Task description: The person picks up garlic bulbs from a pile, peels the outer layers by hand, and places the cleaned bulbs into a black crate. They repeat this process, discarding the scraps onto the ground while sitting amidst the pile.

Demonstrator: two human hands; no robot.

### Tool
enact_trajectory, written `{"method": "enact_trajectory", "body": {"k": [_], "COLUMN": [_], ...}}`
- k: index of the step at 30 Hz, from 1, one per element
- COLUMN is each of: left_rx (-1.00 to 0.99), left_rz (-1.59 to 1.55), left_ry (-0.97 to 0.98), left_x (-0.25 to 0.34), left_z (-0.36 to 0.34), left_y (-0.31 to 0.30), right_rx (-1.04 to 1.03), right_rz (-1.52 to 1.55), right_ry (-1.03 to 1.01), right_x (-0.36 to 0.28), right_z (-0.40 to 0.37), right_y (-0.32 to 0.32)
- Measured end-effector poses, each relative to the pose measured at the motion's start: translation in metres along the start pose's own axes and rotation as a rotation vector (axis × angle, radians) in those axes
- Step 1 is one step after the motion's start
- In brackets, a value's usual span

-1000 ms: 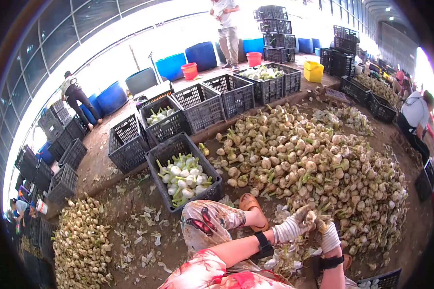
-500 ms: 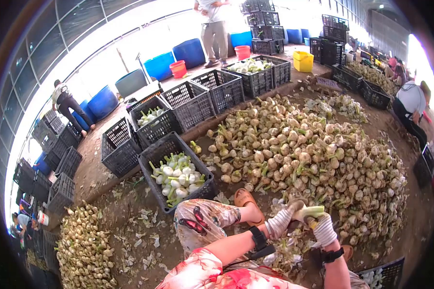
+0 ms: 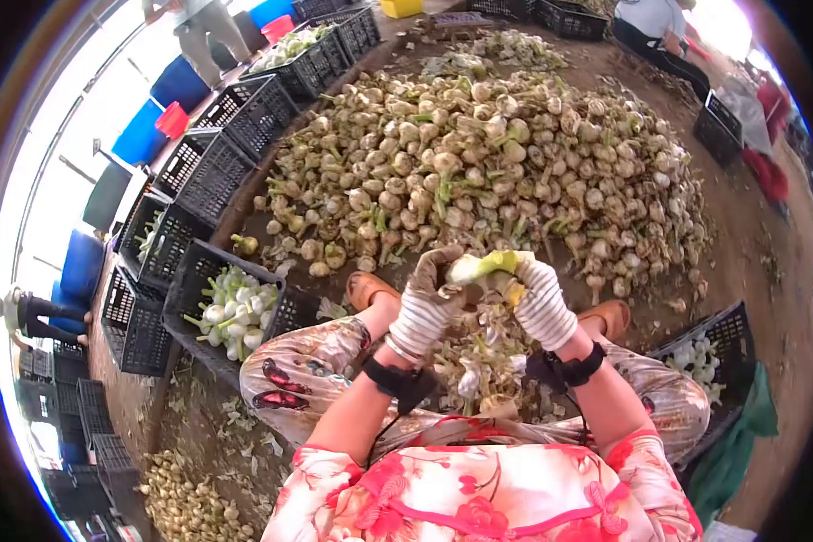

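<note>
The right hand (image 3: pixel 427 303) is curling its fingers around a pale bulb (image 3: pixel 465 269); the left hand (image 3: pixel 540 298) is pinching its green stem (image 3: pixel 500 262), over peelings (image 3: pixel 481 361), beside the near edge of the bulb heap (image 3: pixel 479 172).

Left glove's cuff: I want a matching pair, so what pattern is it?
The cuff has white and greyish stripes, best in head view.

Bulb pile (image 3: pixel 488 172) fwd, crate (image 3: pixel 179 287) L, gap betw.
</note>
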State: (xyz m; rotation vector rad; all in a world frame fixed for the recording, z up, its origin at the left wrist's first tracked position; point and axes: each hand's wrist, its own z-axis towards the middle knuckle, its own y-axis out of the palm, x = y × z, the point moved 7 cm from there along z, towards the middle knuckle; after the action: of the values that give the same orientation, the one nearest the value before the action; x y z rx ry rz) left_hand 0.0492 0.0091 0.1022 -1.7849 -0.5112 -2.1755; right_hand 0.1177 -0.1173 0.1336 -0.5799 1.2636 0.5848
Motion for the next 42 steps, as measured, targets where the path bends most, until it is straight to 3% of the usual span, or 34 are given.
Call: {"method": "enact_trajectory", "body": {"k": [2,4,6,7,9,13,14,15,16,17,19,20,23,26,27,28,31,33,35,36,38,42], "left_rx": [-0.152,-0.325,-0.434,-0.449,-0.476,-0.417,-0.277,-0.249,-0.199,-0.218,-0.073,-0.014,0.045,0.146,0.178,0.206,0.125,0.115,0.094,0.122,0.148,0.176], "left_rz": [-0.024,-0.17,-0.173,-0.247,-0.398,-0.658,-0.6,-0.549,-0.493,-0.472,-0.451,-0.443,-0.487,-0.592,-0.629,-0.694,-0.645,-0.628,-0.678,-0.672,-0.684,-0.555], "left_ry": [-0.155,-0.281,-0.232,-0.296,-0.423,-0.409,-0.365,-0.369,-0.377,-0.455,-0.353,-0.354,-0.386,-0.436,-0.455,-0.368,-0.45,-0.433,-0.346,-0.269,-0.342,-0.354], "left_x": [0.017,0.018,0.023,0.022,0.017,0.019,0.012,-0.002,-0.014,-0.017,-0.027,-0.032,-0.04,-0.044,-0.043,-0.04,-0.033,-0.039,-0.039,-0.035,-0.041,-0.028], "left_z": [0.002,0.003,0.005,0.003,-0.003,0.002,0.007,0.008,0.005,0.001,0.001,0.0,0.003,0.0,-0.001,0.001,0.008,0.007,0.008,0.009,0.005,-0.004], "left_y": [-0.001,-0.004,0.002,0.003,0.006,0.017,0.011,0.01,0.004,0.009,0.005,0.001,-0.009,-0.013,-0.016,-0.022,-0.027,-0.025,-0.015,-0.014,-0.003,0.007], "right_rx": [-0.113,-0.151,-0.194,-0.193,-0.173,0.003,0.034,0.017,0.046,0.047,0.02,-0.012,-0.093,-0.041,0.117,0.17,-0.023,-0.121,-0.03,0.016,0.16,0.192], "right_rz": [-0.063,0.093,0.203,0.358,0.412,0.578,0.589,0.461,0.371,0.148,-0.192,-0.168,-0.218,-0.157,-0.034,-0.232,-0.512,-0.727,-0.579,-0.328,-0.211,-0.082], "right_ry": [0.03,0.08,0.126,0.369,0.395,0.393,0.403,0.306,0.373,0.226,-0.065,0.004,-0.098,0.011,0.085,0.161,0.175,0.284,0.368,0.289,0.153,0.259], "right_x": [-0.012,-0.013,-0.01,0.002,0.005,0.032,0.035,0.029,0.031,0.026,-0.006,0.002,-0.001,0.009,0.038,0.089,0.181,0.091,0.033,0.026,0.04,0.039], "right_z": [-0.001,-0.004,-0.009,-0.018,-0.023,-0.022,-0.02,-0.019,-0.021,-0.021,-0.019,-0.019,-0.014,-0.013,-0.013,-0.01,-0.015,-0.016,-0.007,-0.004,0.007,0.007], "right_y": [-0.003,-0.001,0.001,0.001,-0.001,-0.003,-0.006,-0.005,-0.001,0.001,0.018,0.026,0.032,0.019,-0.001,-0.028,-0.055,-0.035,-0.02,-0.012,-0.005,0.005]}}
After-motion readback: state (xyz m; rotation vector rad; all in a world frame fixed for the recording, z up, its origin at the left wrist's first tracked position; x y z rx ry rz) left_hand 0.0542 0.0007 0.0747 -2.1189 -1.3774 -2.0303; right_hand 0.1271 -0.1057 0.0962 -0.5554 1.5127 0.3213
